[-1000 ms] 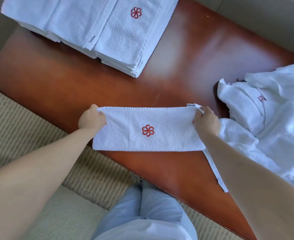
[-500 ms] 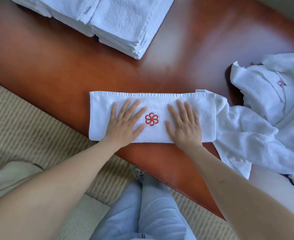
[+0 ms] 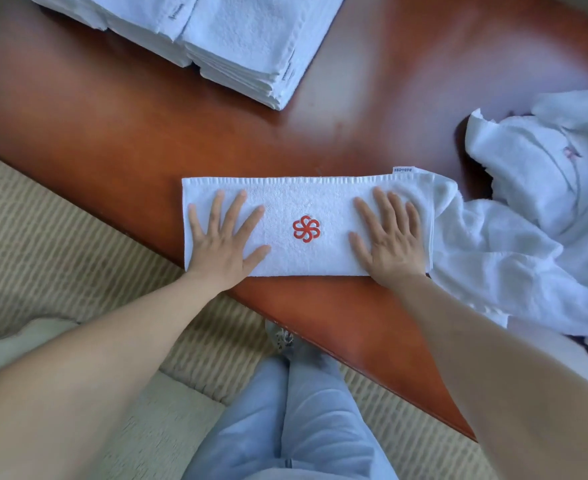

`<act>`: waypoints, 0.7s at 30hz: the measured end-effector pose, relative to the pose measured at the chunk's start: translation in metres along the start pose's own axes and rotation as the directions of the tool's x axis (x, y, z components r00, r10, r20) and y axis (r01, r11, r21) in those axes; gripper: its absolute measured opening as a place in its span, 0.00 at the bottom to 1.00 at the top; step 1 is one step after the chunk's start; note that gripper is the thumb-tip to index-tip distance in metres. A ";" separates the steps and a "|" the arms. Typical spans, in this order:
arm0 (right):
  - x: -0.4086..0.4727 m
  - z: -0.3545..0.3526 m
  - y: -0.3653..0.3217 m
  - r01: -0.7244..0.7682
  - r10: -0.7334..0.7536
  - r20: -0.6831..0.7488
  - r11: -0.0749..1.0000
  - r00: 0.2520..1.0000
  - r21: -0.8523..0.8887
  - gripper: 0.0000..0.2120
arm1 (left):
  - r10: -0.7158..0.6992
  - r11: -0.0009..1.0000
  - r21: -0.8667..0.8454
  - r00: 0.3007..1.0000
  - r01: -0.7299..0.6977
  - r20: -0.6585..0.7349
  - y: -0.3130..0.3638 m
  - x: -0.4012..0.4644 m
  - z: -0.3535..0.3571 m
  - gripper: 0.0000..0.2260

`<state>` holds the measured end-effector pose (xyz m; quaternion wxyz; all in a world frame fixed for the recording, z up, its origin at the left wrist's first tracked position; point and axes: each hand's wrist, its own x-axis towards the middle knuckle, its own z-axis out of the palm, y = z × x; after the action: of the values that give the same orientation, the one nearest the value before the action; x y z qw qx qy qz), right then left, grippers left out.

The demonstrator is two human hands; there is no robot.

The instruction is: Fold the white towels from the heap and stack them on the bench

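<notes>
Soft, even daylight, pale sheen across the far side of the bench [image 3: 406, 109], faint shadows under the heap [image 3: 528, 209], whites near blown out, slight overall softness, wide-angle bowing stretching the forearms at lower corners.

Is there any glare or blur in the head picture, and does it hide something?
Head view: a pale glare sits on the bench between the stack and the heap; the towel and both hands are sharp; frame edges bend slightly, and nothing is hidden.
</notes>
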<state>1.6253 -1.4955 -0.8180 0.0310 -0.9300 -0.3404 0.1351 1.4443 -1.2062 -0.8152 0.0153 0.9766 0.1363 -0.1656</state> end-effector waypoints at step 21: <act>-0.040 -0.085 0.033 -0.747 0.533 0.766 -0.327 0.361 0.579 0.15 | 0.332 0.933 -0.245 0.893 -0.263 0.305 0.187 0.113 -0.143 0.28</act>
<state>1.6400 -1.5432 -0.7324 0.4632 -0.6925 0.4014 0.3805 1.6430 -1.3462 -0.7197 0.1605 0.9359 -0.0043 -0.3135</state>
